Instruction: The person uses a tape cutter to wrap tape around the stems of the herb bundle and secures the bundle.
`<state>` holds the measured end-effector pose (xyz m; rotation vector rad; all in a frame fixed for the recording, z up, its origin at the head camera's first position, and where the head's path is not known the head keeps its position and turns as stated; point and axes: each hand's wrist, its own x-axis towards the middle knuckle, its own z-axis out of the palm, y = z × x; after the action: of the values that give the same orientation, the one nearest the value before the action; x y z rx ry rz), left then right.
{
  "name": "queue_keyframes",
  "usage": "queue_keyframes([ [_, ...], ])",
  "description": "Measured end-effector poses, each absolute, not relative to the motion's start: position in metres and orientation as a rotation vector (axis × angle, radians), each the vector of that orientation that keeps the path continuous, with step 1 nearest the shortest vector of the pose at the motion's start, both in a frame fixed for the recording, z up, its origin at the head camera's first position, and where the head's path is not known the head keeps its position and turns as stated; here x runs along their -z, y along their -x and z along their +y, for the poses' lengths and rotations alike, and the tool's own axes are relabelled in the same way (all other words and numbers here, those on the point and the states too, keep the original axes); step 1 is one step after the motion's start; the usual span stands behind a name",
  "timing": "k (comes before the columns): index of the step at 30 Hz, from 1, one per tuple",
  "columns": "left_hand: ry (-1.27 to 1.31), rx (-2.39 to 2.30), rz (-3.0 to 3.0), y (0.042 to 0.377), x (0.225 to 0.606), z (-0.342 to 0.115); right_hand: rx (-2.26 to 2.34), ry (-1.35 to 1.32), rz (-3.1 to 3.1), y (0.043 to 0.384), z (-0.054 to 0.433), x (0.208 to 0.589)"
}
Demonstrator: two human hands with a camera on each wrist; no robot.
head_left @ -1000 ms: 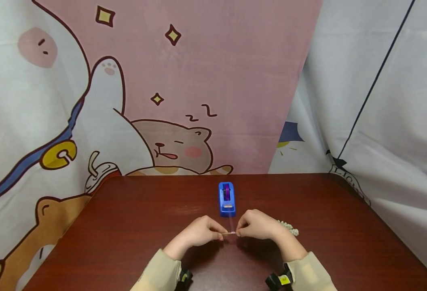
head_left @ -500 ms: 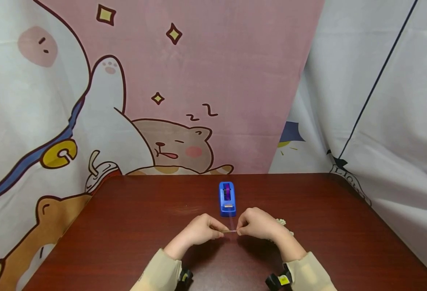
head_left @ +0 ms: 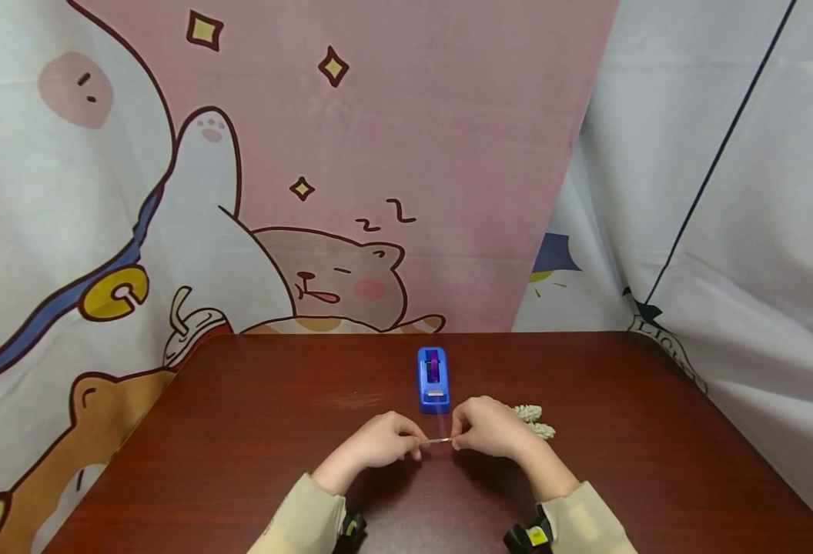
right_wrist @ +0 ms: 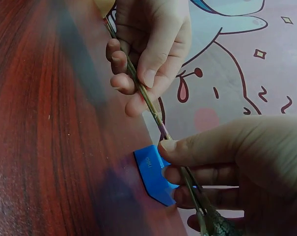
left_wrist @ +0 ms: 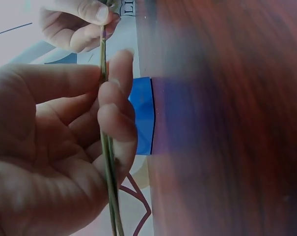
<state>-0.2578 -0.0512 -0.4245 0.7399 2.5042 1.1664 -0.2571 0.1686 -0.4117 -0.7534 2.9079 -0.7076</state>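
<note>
A thin bundle of dry plant stems [head_left: 436,442] runs between my hands above the table. Its pale, bumpy heads [head_left: 528,413] stick out beyond my right hand [head_left: 490,425]. Thumb and fingertips of that hand pinch the stems near a purplish band. My left hand [head_left: 382,440] pinches the stems farther along, and in the left wrist view the stems [left_wrist: 109,167] run down past its curled fingers. A clear purplish tape strip [head_left: 441,423] stretches from the blue tape dispenser [head_left: 434,402] to the stems between the hands. The dispenser's purple roll [head_left: 433,366] shows on top.
The brown wooden table [head_left: 275,400] spreads around the hands, its back edge meeting a pink cartoon curtain [head_left: 462,154]. White fabric [head_left: 739,269] hangs along the right side. In the right wrist view the dispenser [right_wrist: 150,172] sits just beyond the stems.
The bumpy heads have shifted around beside my right wrist, and two now show there. The stems between my fingers have turned slightly. Both hands stay in nearly the same place.
</note>
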Motion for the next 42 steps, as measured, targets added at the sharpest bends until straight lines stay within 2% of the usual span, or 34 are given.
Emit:
queue_keyframes([
  [25, -0.737, -1.224, 2.585, 0.261, 0.422, -0.053, 0.749, 0.794, 2.909, 0.258, 0.17, 0.411],
  [42, -0.654, -1.302, 2.588, 0.264, 0.431, -0.052, 0.668, 0.707, 3.01, 0.258, 0.167, 0.414],
])
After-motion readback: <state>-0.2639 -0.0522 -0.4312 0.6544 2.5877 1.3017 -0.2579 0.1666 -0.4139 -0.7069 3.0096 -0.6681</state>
